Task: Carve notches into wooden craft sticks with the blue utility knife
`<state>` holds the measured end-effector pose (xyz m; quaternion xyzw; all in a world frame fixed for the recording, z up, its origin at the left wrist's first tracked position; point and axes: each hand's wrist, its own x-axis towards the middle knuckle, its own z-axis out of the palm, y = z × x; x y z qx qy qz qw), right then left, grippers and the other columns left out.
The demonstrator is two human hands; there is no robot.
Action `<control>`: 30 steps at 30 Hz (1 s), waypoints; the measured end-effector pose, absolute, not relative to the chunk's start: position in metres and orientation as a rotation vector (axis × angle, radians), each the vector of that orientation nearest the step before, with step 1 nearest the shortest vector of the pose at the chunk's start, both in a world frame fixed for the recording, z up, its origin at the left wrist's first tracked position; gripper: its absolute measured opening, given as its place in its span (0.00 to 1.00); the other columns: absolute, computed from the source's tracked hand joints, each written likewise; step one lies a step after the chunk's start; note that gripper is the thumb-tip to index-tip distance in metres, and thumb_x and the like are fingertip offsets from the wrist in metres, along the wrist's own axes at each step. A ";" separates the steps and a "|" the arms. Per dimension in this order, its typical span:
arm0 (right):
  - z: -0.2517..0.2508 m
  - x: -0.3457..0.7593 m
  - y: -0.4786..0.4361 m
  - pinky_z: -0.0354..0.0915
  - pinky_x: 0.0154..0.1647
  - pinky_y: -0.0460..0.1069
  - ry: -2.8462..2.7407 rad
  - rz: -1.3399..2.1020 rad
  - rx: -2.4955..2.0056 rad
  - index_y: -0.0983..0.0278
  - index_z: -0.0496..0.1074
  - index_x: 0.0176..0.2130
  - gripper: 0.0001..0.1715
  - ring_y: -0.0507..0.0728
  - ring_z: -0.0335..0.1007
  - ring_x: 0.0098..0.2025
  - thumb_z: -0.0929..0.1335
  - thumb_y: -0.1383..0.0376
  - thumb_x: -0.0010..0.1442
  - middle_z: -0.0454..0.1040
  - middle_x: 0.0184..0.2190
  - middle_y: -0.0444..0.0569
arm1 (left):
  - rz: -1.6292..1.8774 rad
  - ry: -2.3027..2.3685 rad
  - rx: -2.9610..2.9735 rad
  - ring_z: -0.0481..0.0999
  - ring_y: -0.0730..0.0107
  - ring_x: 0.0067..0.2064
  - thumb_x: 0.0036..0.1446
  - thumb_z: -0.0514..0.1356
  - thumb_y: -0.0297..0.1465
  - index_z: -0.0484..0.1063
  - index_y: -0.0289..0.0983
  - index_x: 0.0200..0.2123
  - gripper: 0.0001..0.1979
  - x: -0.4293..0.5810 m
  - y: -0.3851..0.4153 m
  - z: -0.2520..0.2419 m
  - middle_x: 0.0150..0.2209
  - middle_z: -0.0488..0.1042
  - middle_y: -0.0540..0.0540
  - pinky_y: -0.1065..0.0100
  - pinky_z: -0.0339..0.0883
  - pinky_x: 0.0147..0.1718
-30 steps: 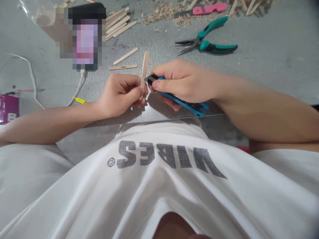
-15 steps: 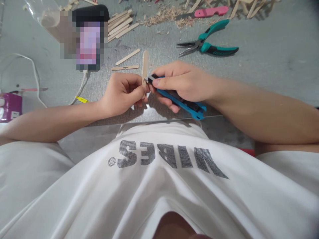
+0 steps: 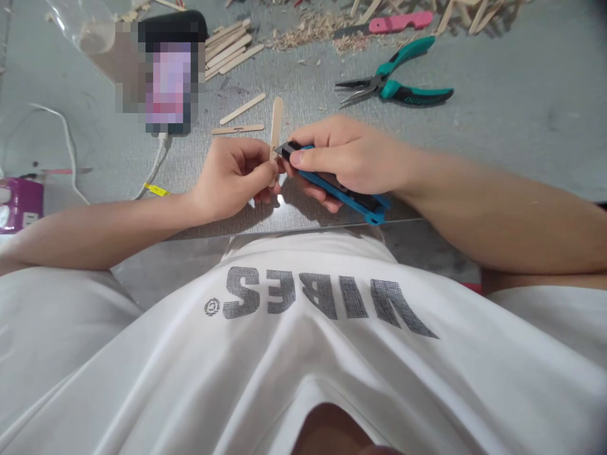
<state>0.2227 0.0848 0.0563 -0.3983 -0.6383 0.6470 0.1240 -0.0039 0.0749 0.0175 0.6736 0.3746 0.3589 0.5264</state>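
My left hand [image 3: 241,178] pinches the lower end of a wooden craft stick [image 3: 277,120], which points away from me. In my right hand [image 3: 348,155] is a blue and black utility knife [image 3: 339,188], its thumb lying along the front of the handle. The short blade tip is at the side of the craft stick, just above my left fingertips. Whether the edge has cut into the wood, I cannot tell. Just beyond my left hand lie a notched craft stick [image 3: 238,129] and a plain craft stick [image 3: 243,109].
Teal-handled needle-nose pliers [image 3: 386,79] lie spread on the grey table [image 3: 512,126]. Behind them are a pink-handled folding tool [image 3: 401,23], wood shavings [image 3: 308,30] and a pile of craft sticks [image 3: 230,47]. A phone [image 3: 168,82] with a white cable [image 3: 156,167] stands at left, near a purple packet [image 3: 21,203].
The knife's blade has turned slightly against the craft stick, and the handle's rear end has shifted a little. The stick has tilted very slightly; both grips are unchanged.
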 end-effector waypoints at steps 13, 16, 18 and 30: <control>0.057 0.226 0.088 0.62 0.19 0.40 -1.783 1.828 -1.023 0.62 0.66 0.40 0.15 0.46 0.68 0.16 0.58 0.67 0.81 0.70 0.19 0.34 | 0.819 0.897 1.564 0.75 0.77 0.20 0.62 0.72 0.31 0.79 0.36 0.32 0.08 -0.005 0.069 0.021 0.24 0.81 0.50 0.75 0.72 0.19; 0.058 0.227 0.089 0.64 0.20 0.40 -1.762 1.778 -1.037 0.61 0.66 0.41 0.13 0.46 0.68 0.16 0.60 0.64 0.82 0.70 0.20 0.34 | 0.819 0.912 1.541 0.75 0.76 0.20 0.61 0.73 0.31 0.80 0.36 0.33 0.07 -0.004 0.068 0.022 0.24 0.82 0.50 0.75 0.72 0.19; 0.058 0.226 0.088 0.65 0.19 0.42 -1.775 1.736 -1.068 0.61 0.66 0.41 0.13 0.48 0.67 0.16 0.60 0.65 0.81 0.69 0.20 0.35 | 0.836 0.932 1.534 0.76 0.76 0.20 0.62 0.72 0.31 0.79 0.36 0.33 0.08 -0.004 0.069 0.021 0.24 0.81 0.50 0.76 0.71 0.19; 0.058 0.225 0.073 0.74 0.42 0.44 -2.099 0.683 -1.098 0.59 0.72 0.38 0.08 0.48 0.74 0.31 0.73 0.63 0.72 0.76 0.29 0.39 | 0.878 0.991 1.581 0.75 0.76 0.20 0.63 0.71 0.30 0.79 0.37 0.33 0.06 -0.001 0.067 0.020 0.22 0.78 0.52 0.76 0.70 0.19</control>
